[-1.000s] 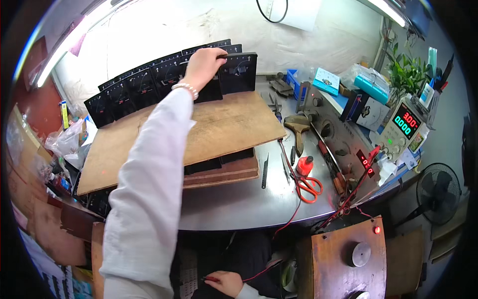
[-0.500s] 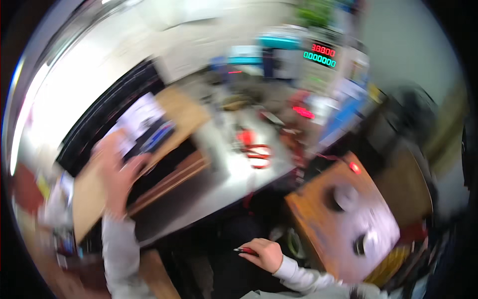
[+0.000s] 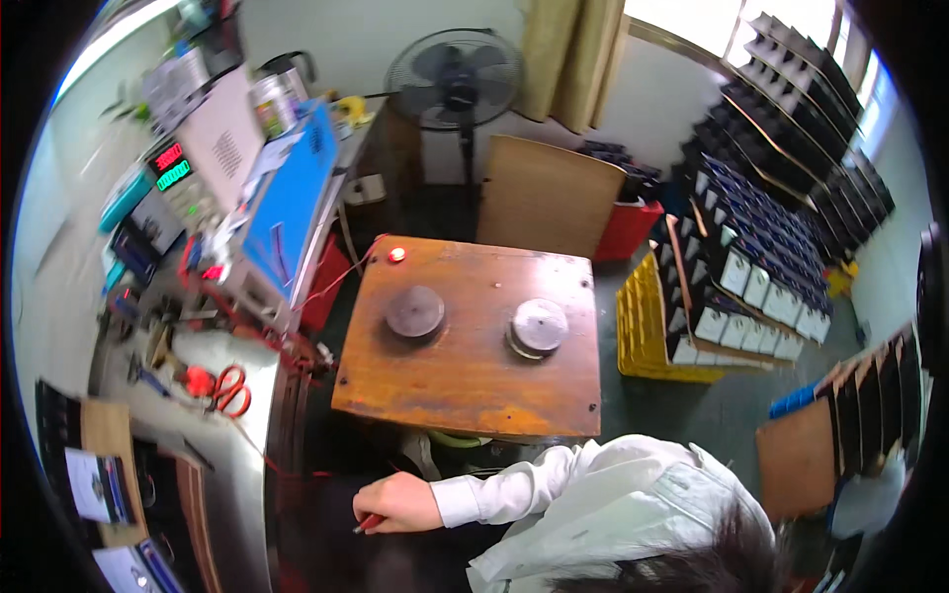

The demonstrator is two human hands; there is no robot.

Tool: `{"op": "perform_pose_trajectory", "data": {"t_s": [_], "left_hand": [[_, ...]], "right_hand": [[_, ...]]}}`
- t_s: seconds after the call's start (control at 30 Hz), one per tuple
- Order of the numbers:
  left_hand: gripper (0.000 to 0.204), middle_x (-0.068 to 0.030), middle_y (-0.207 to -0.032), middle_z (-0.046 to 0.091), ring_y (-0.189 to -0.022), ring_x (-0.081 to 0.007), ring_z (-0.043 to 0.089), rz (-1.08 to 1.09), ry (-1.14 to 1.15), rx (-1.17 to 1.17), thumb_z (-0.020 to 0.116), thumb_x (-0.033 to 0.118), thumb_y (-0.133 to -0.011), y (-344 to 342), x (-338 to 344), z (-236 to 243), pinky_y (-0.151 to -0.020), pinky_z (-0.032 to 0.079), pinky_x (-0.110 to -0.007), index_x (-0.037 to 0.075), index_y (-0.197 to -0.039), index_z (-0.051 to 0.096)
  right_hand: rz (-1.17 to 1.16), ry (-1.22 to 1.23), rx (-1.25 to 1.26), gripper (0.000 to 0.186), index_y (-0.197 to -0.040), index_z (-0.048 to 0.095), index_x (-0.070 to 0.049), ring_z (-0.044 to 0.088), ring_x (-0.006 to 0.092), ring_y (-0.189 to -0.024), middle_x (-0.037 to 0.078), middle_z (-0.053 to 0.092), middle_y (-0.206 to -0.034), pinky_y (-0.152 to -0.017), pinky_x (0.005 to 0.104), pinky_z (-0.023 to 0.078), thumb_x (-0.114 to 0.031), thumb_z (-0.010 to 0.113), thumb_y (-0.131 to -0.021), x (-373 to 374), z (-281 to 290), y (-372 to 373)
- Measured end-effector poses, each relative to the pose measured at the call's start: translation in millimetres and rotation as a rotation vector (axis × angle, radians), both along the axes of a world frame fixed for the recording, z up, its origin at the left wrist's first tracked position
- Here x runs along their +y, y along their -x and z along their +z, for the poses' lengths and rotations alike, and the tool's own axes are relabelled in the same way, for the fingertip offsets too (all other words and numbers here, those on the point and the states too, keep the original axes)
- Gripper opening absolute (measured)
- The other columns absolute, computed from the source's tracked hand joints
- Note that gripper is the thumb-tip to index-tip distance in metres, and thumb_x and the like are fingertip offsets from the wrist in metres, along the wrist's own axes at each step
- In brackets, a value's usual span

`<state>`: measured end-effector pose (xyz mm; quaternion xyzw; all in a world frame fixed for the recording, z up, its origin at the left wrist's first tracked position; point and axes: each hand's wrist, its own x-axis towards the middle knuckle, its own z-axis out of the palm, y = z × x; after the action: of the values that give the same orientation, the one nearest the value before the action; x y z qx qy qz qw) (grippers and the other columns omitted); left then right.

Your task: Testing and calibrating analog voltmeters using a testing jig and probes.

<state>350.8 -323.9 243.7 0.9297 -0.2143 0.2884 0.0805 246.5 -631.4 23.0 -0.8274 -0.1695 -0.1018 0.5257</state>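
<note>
My right hand (image 3: 403, 502) is closed round a small red tool (image 3: 371, 522) with a metal tip; most of it is hidden in the fingers, so its kind cannot be made out. The white-sleeved arm reaches leftward, and the hand is below the near edge of a worn wooden bench (image 3: 465, 385). On that bench stand a dark round metal disc (image 3: 414, 311) and a shiny one (image 3: 540, 324). A small red light (image 3: 396, 254) glows at its far left corner. My left hand is out of view.
A steel worktop (image 3: 232, 435) on the left carries red-handled scissors (image 3: 232, 390) and a blue-topped case (image 3: 292, 208). Behind the bench are a standing fan (image 3: 457, 84) and a brown board (image 3: 544, 193). To the right, a yellow crate (image 3: 643, 316) holds stacked dark boxed parts (image 3: 761, 247).
My view has swung to the right, bringing the bench to the middle. My left hand has left the picture. The right hand still grips the red tool.
</note>
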Motion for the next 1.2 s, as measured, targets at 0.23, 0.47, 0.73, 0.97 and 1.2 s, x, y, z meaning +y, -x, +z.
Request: {"op": "perform_pose_trajectory", "data": {"t_s": [0.23,0.47,0.73,0.97,1.2], "left_hand": [[0.086,-0.015,-0.148,0.042,-0.132,-0.0279,0.049,-0.023,0.736,0.206,0.082,0.01,-0.071,52,13,-94,-0.111,0.038,-0.04,0.0,-0.147,0.041],[0.097,-0.0142,-0.142,0.047,-0.134,-0.0244,0.046,-0.217,1.178,0.52,0.084,0.004,-0.072,34,9,-152,-0.111,0.039,-0.039,0.009,-0.153,0.032],[0.101,-0.0168,-0.141,0.051,-0.131,-0.0307,0.051,-0.103,1.091,0.42,0.091,0.017,-0.067,27,3,-160,-0.11,0.039,-0.041,0.007,-0.15,0.035],[0.103,-0.0204,-0.143,0.049,-0.133,-0.0353,0.049,-0.095,1.017,0.449,0.09,0.021,-0.069,24,6,-158,-0.111,0.037,-0.043,0.007,-0.153,0.031],[0.107,-0.0222,-0.148,0.045,-0.139,-0.0363,0.044,-0.097,1.051,0.473,0.088,0.017,-0.071,27,6,-156,-0.114,0.034,-0.043,0.009,-0.157,0.025]], "right_hand": [[-0.03,0.009,0.092,0.019,-0.09,0.069,-0.008,0.069,0.0285,-0.076,0.011,0.068,-0.085,-0.066,0.036,0.055,-0.017,0.082,-0.079,21,35,-13],[0.07,-0.216,-0.113,0.022,-0.088,0.064,0.003,0.061,0.0185,-0.067,0.011,0.064,-0.08,-0.061,0.0258,0.048,0.006,0.082,-0.076,76,63,-32],[0.083,-0.113,-0.135,0.025,-0.084,0.061,0.002,0.056,0.0231,-0.059,0.011,0.059,-0.073,-0.054,0.0306,0.045,0.008,0.082,-0.073,109,58,-41],[0.061,-0.037,-0.188,0.025,-0.084,0.062,0.003,0.058,0.0226,-0.06,0.012,0.06,-0.075,-0.055,0.0296,0.047,0.006,0.084,-0.073,118,57,-45],[0.0,-0.107,-0.023,0.019,-0.103,0.071,-0.002,0.064,0.0276,-0.072,0.012,0.067,-0.084,-0.07,0.0352,0.053,0.0,0.074,-0.085,101,57,-39]]}}
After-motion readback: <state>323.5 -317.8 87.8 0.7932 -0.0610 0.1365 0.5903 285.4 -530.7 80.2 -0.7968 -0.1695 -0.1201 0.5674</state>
